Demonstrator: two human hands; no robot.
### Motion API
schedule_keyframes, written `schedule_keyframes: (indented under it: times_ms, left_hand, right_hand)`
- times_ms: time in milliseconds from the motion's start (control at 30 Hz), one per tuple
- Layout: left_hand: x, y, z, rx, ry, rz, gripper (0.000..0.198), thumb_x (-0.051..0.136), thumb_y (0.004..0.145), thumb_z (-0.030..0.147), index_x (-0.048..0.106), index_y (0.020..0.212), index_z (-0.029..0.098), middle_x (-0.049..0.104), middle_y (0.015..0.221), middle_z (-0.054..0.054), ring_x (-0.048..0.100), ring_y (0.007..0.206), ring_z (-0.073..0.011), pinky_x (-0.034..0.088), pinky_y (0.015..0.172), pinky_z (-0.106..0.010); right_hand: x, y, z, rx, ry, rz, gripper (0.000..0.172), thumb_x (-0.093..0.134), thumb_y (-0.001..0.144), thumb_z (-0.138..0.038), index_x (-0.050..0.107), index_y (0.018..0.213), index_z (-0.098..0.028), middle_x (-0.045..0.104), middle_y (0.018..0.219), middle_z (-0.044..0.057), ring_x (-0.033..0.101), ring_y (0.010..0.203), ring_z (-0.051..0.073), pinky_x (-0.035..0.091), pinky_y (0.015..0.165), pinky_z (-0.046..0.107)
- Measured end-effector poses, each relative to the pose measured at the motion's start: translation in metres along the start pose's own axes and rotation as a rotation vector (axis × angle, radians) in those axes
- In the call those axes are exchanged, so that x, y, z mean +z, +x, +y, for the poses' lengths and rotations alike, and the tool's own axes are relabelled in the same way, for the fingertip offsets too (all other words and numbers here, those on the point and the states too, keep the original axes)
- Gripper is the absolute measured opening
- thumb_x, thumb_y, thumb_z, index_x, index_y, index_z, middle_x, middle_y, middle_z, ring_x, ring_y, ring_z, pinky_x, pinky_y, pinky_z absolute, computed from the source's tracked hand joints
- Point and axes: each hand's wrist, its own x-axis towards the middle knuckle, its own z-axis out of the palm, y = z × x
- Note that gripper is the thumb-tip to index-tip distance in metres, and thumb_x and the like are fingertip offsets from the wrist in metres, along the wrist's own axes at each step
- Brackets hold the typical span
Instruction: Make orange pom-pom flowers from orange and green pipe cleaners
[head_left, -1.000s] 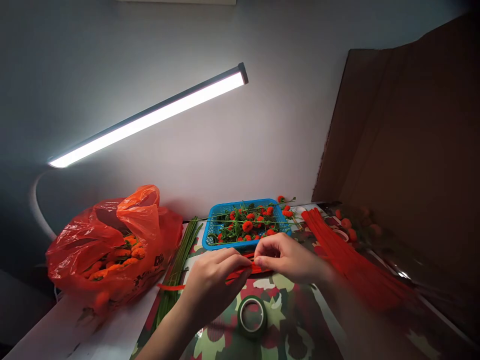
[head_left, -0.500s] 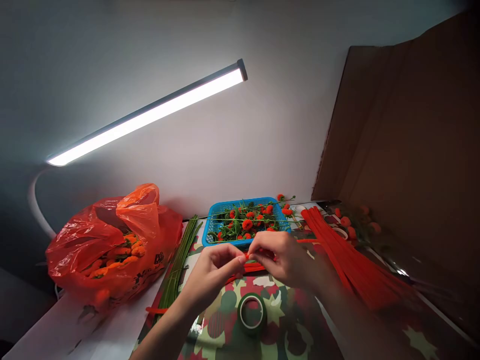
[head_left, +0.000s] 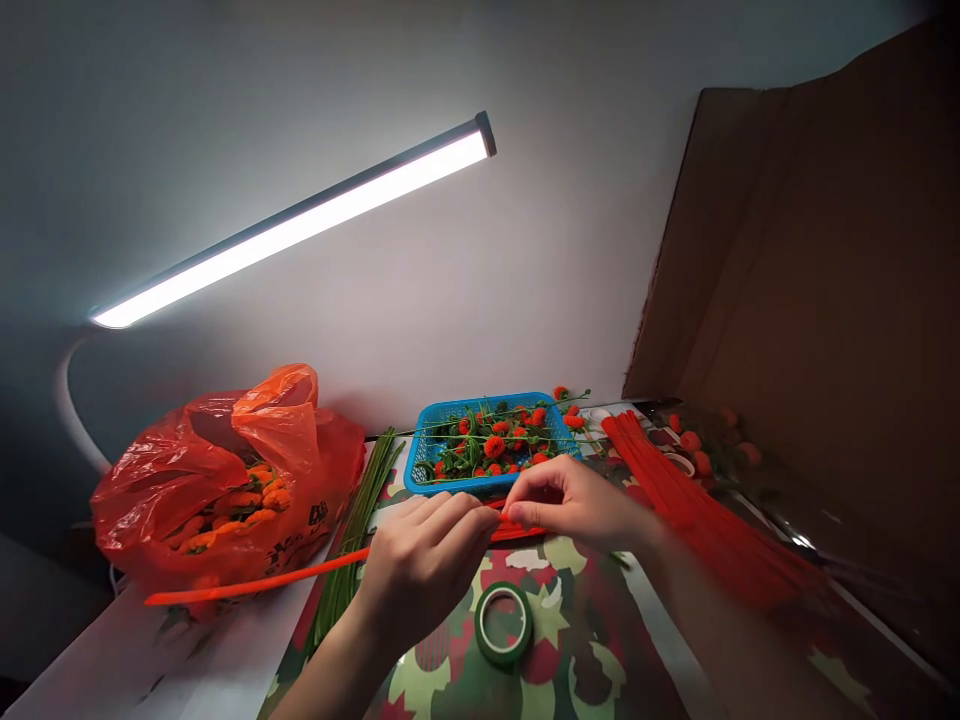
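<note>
An orange-red pipe cleaner point(head_left: 262, 578) runs out leftward from my left hand point(head_left: 429, 555), its free end lying in front of the plastic bag. My left hand is closed around it, back of the hand turned up. Close beside, my right hand point(head_left: 574, 505) pinches the pipe cleaner's other end between thumb and forefinger; the fingertips of both hands nearly meet. Under and behind the hands lie more red pipe cleaners point(head_left: 517, 532), partly covered. A roll of green tape point(head_left: 503, 660) lies flat on the patterned mat point(head_left: 551, 620) just in front.
A blue basket point(head_left: 411, 465) holds red fuzzy flowers point(head_left: 494, 446) with green stems. Left are green stems point(head_left: 352, 555) and a red plastic bag point(head_left: 172, 450) of orange flowers. On the right lie a red pipe-cleaner bundle point(head_left: 697, 510) and cardboard point(head_left: 810, 250). A lamp point(head_left: 300, 220) hangs above.
My left hand has rolled over, so its back now faces up. The pipe cleaner's tail has swung up and now reaches farther left. My right hand has shifted slightly right.
</note>
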Motion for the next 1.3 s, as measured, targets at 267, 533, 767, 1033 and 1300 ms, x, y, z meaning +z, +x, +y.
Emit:
schedule_keyframes:
  times_ms: [267, 533, 767, 1033, 1300]
  left_hand:
    - [0.001, 0.000, 0.004, -0.134, -0.147, -0.024, 0.013, 0.054, 0.087, 0.015, 0.063, 0.078, 0.018, 0.064, 0.067, 0.001, 0.054, 0.054, -0.0101, 0.040, 0.053, -0.022]
    - [0.000, 0.005, -0.004, -0.924, -0.994, -0.308, 0.032, 0.060, 0.081, 0.044, 0.060, 0.068, 0.014, 0.052, 0.054, 0.002, 0.043, 0.044, -0.0077, 0.034, 0.042, -0.019]
    - [0.000, -0.001, -0.001, -0.336, -0.238, 0.006, 0.007, 0.063, 0.083, 0.024, 0.065, 0.079, 0.019, 0.067, 0.069, 0.001, 0.057, 0.059, -0.0115, 0.042, 0.057, -0.023]
    - [-0.001, -0.006, -0.004, 0.097, 0.082, 0.035, 0.012, 0.061, 0.084, 0.011, 0.062, 0.095, 0.017, 0.072, 0.080, -0.001, 0.063, 0.065, -0.0128, 0.043, 0.063, -0.026]
    - [-0.002, 0.000, -0.006, -0.175, -0.256, -0.004, 0.007, 0.058, 0.086, 0.016, 0.065, 0.085, 0.017, 0.069, 0.075, -0.002, 0.060, 0.064, -0.0118, 0.044, 0.060, -0.023]
  right_hand:
    - [0.002, -0.003, -0.005, -0.076, -0.202, 0.042, 0.009, 0.060, 0.083, -0.023, 0.064, 0.080, -0.015, 0.060, 0.075, 0.000, 0.052, 0.065, 0.011, 0.039, 0.056, 0.020]
    - [0.015, -0.002, -0.010, -0.527, -0.818, 0.228, 0.018, 0.045, 0.093, -0.013, 0.054, 0.079, -0.017, 0.055, 0.079, 0.004, 0.045, 0.076, 0.016, 0.037, 0.070, 0.028]
    - [0.013, -0.004, -0.008, -0.215, -0.504, 0.204, 0.013, 0.051, 0.090, -0.017, 0.054, 0.077, -0.017, 0.055, 0.077, 0.001, 0.049, 0.074, 0.013, 0.038, 0.065, 0.024]
    - [0.008, -0.006, -0.011, 0.036, -0.210, 0.009, 0.021, 0.050, 0.090, -0.032, 0.057, 0.078, -0.017, 0.047, 0.065, -0.003, 0.040, 0.058, 0.009, 0.029, 0.050, 0.021]
    - [0.006, -0.005, -0.008, 0.054, -0.006, -0.102, 0.024, 0.049, 0.090, -0.034, 0.054, 0.075, -0.016, 0.042, 0.065, -0.003, 0.037, 0.058, 0.009, 0.030, 0.053, 0.021]
